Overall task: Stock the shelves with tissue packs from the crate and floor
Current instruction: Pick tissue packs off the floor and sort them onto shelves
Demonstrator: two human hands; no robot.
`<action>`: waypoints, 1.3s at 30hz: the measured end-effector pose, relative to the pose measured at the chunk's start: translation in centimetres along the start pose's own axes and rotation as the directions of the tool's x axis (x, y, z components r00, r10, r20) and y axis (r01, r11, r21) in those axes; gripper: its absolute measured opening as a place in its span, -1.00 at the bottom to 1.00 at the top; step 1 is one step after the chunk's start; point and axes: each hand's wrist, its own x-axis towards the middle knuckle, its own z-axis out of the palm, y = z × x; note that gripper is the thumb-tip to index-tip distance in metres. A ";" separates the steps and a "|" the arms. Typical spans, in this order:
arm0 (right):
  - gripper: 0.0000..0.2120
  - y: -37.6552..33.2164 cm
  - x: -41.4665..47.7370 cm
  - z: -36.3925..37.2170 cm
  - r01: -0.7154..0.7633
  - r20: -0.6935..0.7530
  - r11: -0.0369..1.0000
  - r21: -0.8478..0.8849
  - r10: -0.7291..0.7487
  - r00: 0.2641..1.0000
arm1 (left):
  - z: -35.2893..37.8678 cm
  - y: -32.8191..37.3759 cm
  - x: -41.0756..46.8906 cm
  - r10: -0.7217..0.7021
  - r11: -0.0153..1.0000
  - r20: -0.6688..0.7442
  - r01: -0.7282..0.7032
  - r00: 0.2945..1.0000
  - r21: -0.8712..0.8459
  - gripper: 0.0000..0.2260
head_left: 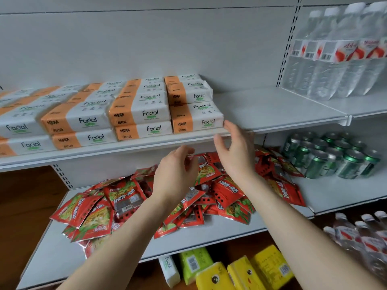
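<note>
Left hand (178, 170) and right hand (236, 151), both loosely spread and empty, raised before the shelf (146, 146); Facial tissue packs (138, 114) stacked on it at 11 o'clock, the end pack (196, 119) near the right fingertips; yellow packs (245, 273) on the floor at 6 o'clock.

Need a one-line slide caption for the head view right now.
Open, empty left hand and right hand before stacked tissue packs on the shelf; red snack packets below.
</note>
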 end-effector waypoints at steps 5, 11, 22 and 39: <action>-0.67 1.9 -7.2 -2.6 -0.225 0.031 0.932 0.286 0.226 0.974 | 4.8 0.0 -5.4 0.038 0.999 0.287 -0.027 0.957 -0.039 -0.85; -0.82 9.6 -21.5 -6.6 -0.551 0.032 0.815 0.180 0.555 0.831 | 12.3 1.3 -13.8 0.099 0.993 0.769 -0.011 0.632 -0.119 -0.82; -0.80 14.9 -38.5 -13.6 -0.916 -0.298 0.397 0.064 0.883 0.362 | 19.6 3.1 -27.2 0.117 0.990 0.906 0.019 0.406 -0.137 -0.81; -0.57 18.3 -41.8 -13.9 -0.981 -0.066 -0.019 0.194 0.997 -0.032 | 23.1 4.0 -28.5 0.148 0.934 0.950 -0.354 0.274 -0.044 -0.74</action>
